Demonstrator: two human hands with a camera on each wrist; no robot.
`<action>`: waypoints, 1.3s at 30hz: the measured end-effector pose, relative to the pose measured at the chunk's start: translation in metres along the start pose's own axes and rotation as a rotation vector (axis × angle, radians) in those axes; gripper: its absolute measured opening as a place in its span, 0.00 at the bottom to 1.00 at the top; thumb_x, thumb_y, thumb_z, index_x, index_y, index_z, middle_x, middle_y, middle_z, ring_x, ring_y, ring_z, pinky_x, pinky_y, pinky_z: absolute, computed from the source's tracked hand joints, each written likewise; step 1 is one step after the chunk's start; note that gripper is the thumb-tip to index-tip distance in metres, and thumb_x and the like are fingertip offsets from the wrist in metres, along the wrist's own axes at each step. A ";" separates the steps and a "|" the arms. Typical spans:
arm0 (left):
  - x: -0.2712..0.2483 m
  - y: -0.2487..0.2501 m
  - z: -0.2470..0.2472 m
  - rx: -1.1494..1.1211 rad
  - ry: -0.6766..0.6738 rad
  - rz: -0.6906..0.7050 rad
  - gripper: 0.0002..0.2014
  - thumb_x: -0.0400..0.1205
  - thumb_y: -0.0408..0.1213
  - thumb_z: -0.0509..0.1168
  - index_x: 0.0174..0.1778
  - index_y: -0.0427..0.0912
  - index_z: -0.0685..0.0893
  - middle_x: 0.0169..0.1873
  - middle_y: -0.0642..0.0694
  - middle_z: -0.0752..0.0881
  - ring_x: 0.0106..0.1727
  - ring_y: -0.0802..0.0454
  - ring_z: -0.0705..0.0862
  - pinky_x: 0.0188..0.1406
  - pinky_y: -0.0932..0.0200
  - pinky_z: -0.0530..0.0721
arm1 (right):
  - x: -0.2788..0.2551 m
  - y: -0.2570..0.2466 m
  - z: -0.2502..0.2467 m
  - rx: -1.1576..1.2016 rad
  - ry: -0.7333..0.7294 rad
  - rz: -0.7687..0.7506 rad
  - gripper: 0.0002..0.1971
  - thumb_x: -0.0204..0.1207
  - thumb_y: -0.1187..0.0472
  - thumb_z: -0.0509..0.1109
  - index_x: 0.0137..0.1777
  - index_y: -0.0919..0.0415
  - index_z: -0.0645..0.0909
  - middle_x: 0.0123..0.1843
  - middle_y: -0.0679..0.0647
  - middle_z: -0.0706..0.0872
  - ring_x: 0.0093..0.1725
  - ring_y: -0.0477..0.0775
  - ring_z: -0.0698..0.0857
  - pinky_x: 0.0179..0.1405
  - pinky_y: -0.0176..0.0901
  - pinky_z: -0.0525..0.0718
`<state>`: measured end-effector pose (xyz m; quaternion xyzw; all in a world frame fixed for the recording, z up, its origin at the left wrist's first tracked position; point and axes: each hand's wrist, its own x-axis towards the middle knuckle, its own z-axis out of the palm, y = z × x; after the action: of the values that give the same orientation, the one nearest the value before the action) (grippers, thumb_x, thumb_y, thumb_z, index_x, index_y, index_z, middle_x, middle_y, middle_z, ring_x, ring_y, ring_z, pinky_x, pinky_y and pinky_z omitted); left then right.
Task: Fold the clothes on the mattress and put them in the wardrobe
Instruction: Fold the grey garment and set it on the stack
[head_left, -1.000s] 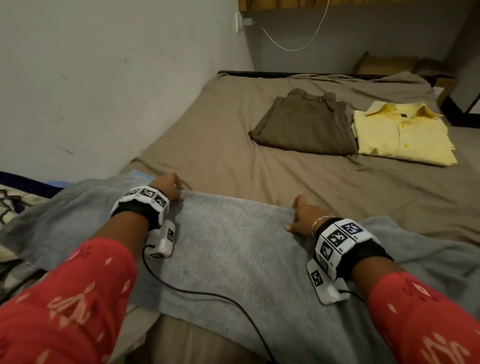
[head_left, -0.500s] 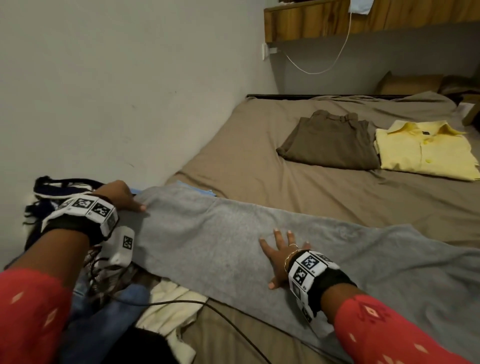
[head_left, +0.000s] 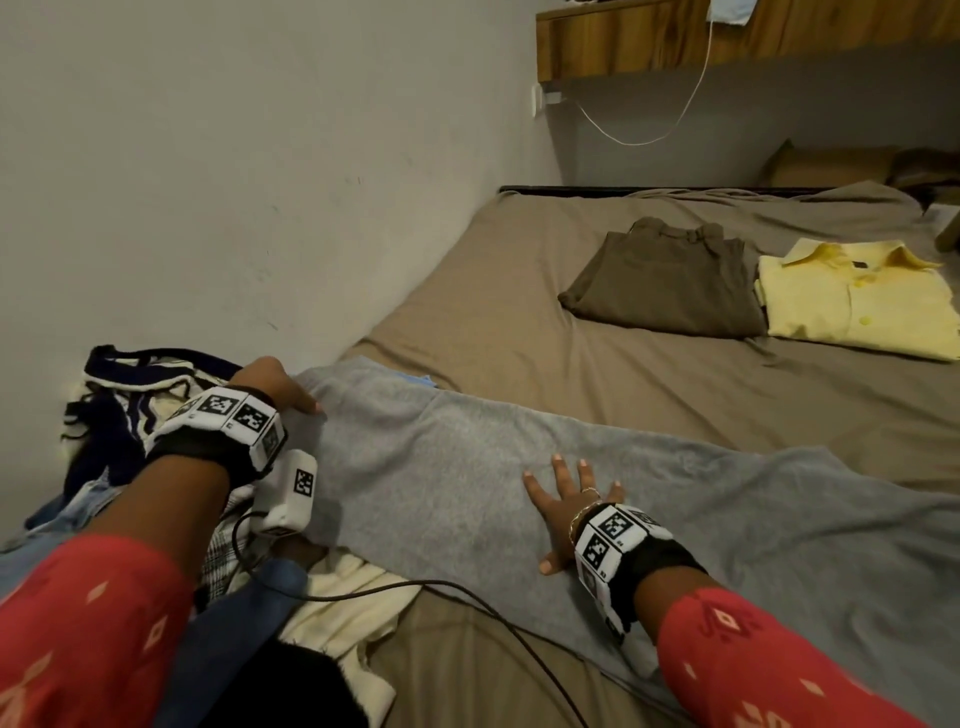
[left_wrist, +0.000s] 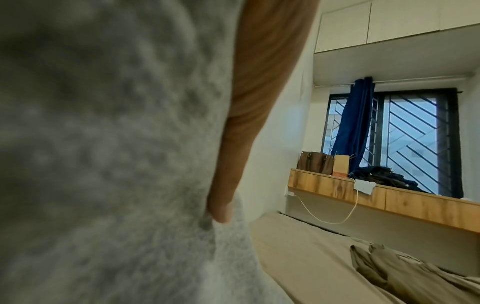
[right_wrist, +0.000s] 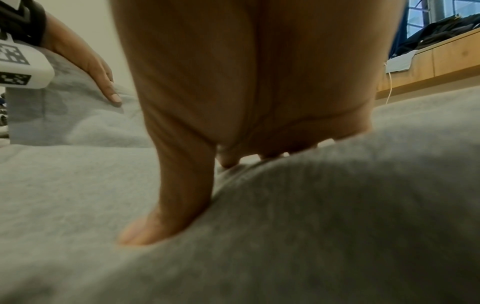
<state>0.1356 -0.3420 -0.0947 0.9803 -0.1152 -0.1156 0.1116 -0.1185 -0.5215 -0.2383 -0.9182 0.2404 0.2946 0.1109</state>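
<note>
While both hands smooth the grey garment (head_left: 467, 483) flat, the fold itself is not yet begun.

The right hand (head_left: 569, 501) now lies palm-down near the garment's middle, fingers (head_left: 558, 470) straight and spread, holding nothing; a second ago it sat curled at the garment's far edge. The left hand (head_left: 275, 384) has slid out to the garment's left end, beside the unfolded heap (head_left: 124, 415); its fingers press the cloth, mostly straight, though whether they pinch the edge is unclear. Beyond the garment, on the mattress (head_left: 493, 332), the brown garment (head_left: 670, 286) and yellow shirt (head_left: 857, 306) lie folded as before. Judged so, flattening precedes the first fold.
</note>
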 end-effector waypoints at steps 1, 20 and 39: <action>-0.003 0.002 -0.001 -0.006 -0.010 0.020 0.25 0.70 0.33 0.77 0.56 0.21 0.79 0.54 0.28 0.82 0.57 0.33 0.80 0.50 0.48 0.77 | 0.001 0.001 0.001 0.009 0.009 -0.006 0.57 0.68 0.44 0.75 0.79 0.42 0.30 0.80 0.57 0.25 0.79 0.68 0.31 0.71 0.79 0.41; -0.231 0.150 0.149 -0.383 -0.475 1.026 0.10 0.82 0.33 0.62 0.57 0.34 0.79 0.52 0.38 0.84 0.46 0.51 0.81 0.44 0.68 0.77 | -0.071 0.105 0.010 2.010 0.070 -0.076 0.27 0.60 0.30 0.70 0.42 0.54 0.80 0.30 0.50 0.84 0.26 0.51 0.80 0.27 0.39 0.78; -0.138 0.098 0.159 -0.100 -0.388 0.811 0.13 0.80 0.30 0.65 0.61 0.36 0.81 0.60 0.41 0.82 0.60 0.49 0.79 0.55 0.69 0.71 | -0.088 0.085 0.048 1.305 0.429 -0.043 0.29 0.71 0.78 0.68 0.72 0.59 0.73 0.75 0.56 0.70 0.74 0.55 0.69 0.69 0.38 0.68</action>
<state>-0.0545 -0.4312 -0.1936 0.8094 -0.5031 -0.2495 0.1716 -0.2475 -0.5445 -0.2301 -0.7060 0.3669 -0.1012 0.5972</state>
